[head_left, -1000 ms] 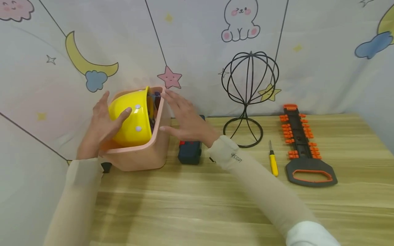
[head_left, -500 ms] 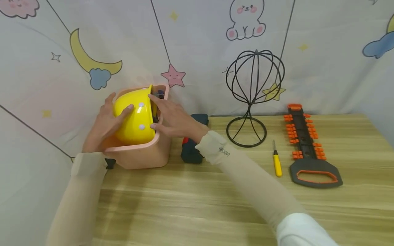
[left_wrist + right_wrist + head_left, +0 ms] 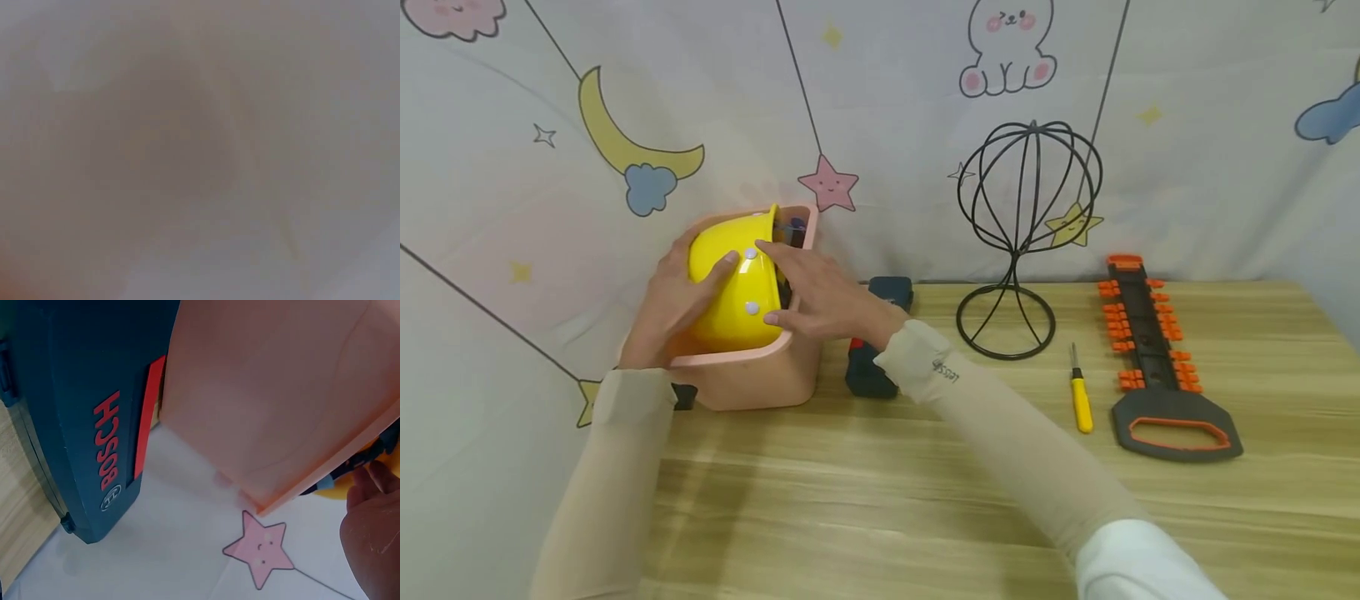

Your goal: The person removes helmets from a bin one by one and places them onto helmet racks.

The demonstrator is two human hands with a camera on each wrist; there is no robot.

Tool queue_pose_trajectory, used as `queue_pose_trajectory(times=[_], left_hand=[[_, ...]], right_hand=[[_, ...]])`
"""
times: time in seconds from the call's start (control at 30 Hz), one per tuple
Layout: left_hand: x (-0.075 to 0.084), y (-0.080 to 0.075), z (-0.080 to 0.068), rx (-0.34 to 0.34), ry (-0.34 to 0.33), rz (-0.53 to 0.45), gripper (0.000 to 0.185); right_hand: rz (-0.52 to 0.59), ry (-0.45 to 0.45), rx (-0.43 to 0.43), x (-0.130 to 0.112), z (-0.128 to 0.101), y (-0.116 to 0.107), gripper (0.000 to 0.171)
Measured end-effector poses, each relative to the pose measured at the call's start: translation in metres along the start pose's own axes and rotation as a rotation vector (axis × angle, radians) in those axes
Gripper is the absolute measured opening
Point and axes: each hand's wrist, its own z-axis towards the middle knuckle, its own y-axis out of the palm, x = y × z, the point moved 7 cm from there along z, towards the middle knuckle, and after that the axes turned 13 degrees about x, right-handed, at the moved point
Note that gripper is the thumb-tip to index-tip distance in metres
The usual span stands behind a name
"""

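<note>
Red caps (image 3: 108, 444) on the dk-blue case (image 3: 69, 425) read "BOSCH", w/ a round logo (image 3: 110, 498) beside them, while dk lettering (image 3: 945, 369) on the R sleeve (image 3: 1000, 429) in head view is too small to read.

Inside the one bin (image 3: 752, 387), one helmet (image 3: 739, 287) can be counted, with items (image 3: 799, 229) too hidden to be numbered. At the bin, one left hand (image 3: 670, 300) and one right hand (image 3: 831, 300) are seen. To its right, one case (image 3: 871, 381), one wire stand (image 3: 1016, 252), one screwdriver (image 3: 1080, 404) and one rack (image 3: 1146, 342) are counted; beneath it, one table (image 3: 925, 492).
</note>
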Motion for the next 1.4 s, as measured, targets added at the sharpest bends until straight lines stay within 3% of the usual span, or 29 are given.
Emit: queue_pose_trajectory(times=[0.37,0.6,0.77,0.87,1.07,1.4], left_hand=[[-0.001,-0.001,-0.004,-0.111,-0.026,-0.048,0.097],[0.004,0.004,-0.002,-0.027,-0.057,-0.128,0.097],[0.008,0.005,-0.004,0.000,-0.079,-0.178,0.100],[0.008,0.004,-0.006,0.022,-0.085,-0.155,0.099],[0.019,-0.010,-0.011,0.129,0.001,-0.042,0.095],[0.083,-0.065,-0.016,0.420,0.201,-0.033,0.085]], right_hand=[[0.012,0.037,-0.024,0.000,0.001,0.003,0.092],[0.045,0.066,-0.037,-0.001,0.000,0.000,0.094],[0.141,0.080,-0.030,-0.005,-0.001,-0.001,0.096],[0.204,0.085,-0.023,-0.007,-0.002,0.000,0.097],[0.262,0.047,0.066,-0.012,-0.001,-0.005,0.098],[0.275,-0.115,0.301,-0.038,0.000,-0.053,0.103]])
